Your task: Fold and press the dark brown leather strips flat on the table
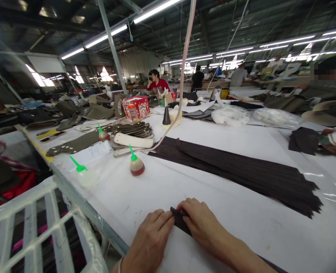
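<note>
Near the front of the white table [113,204], a dark brown strip [181,222] of fabric or leather lies flat, partly hidden under my right forearm. My left hand [152,237] has its fingers pressed together at the strip's far end. Close by on the right, my right hand [200,223] is closed with thumb and fingertips pinching the strip's edge. Beyond both hands lies a layered stack of similar dark strips [236,170]. A squeeze bottle [136,167] with a green nozzle and reddish liquid stands ahead of my left hand.
Another squeeze bottle [103,133], cream-coloured straps [133,140] and a red patterned box [141,107] are farther back. A hose [182,72] hangs down to the table. At the left edge is a white plastic crate [52,223]. A person in red [159,85] sits beyond.
</note>
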`<state>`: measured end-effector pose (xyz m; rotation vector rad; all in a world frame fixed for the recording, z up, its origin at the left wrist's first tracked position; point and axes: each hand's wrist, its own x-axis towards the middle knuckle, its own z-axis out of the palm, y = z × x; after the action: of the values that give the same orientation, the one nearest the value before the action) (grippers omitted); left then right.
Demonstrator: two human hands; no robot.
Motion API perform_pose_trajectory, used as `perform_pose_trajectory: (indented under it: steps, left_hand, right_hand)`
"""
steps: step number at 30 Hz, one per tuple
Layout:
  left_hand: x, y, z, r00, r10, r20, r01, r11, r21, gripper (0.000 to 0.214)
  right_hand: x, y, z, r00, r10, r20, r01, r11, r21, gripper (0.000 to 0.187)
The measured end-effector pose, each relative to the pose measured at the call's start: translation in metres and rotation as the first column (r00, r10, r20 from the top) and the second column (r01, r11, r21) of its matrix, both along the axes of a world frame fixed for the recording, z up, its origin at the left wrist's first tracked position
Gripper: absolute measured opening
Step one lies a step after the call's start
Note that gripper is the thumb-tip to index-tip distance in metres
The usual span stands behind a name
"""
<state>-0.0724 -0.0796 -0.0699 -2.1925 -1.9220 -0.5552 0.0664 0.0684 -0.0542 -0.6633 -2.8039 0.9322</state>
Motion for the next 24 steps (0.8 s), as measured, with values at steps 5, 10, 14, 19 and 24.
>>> perform_pose_trajectory:
  steps: [5, 10, 14, 19, 24]
  left_hand:
    - [-0.001, -0.001, 0.002, 0.999, -0.01, -0.049, 0.01, 1.0, -0.008, 0.039]
    - [0.0, -0.002, -0.001, 0.999, 0.002, -0.046, -0.003, 1.0, -0.013, 0.038]
    - [0.001, -0.002, -0.003, 0.998, 0.026, -0.053, -0.026, 1.0, -0.008, 0.037]
    - [0.002, -0.002, -0.002, 0.998, 0.04, -0.056, -0.04, 0.999, 0.009, 0.036]
    - [0.003, -0.004, 0.0, 0.996, 0.047, -0.073, -0.047, 0.999, -0.003, 0.037]
  right_hand:
    - [-0.002, 0.0, -0.003, 1.0, -0.004, -0.01, 0.004, 1.0, -0.008, 0.027]
    - [-0.002, 0.0, -0.007, 1.0, -0.018, -0.021, 0.018, 1.0, -0.025, 0.025]
    - [0.0, 0.001, -0.011, 0.998, -0.019, -0.061, 0.017, 0.999, -0.038, 0.024]
    - [0.002, 0.0, -0.014, 0.995, -0.009, -0.098, 0.006, 0.999, -0.038, 0.025]
    - [0.004, -0.003, -0.015, 0.993, -0.009, -0.118, 0.009, 1.0, -0.007, 0.026]
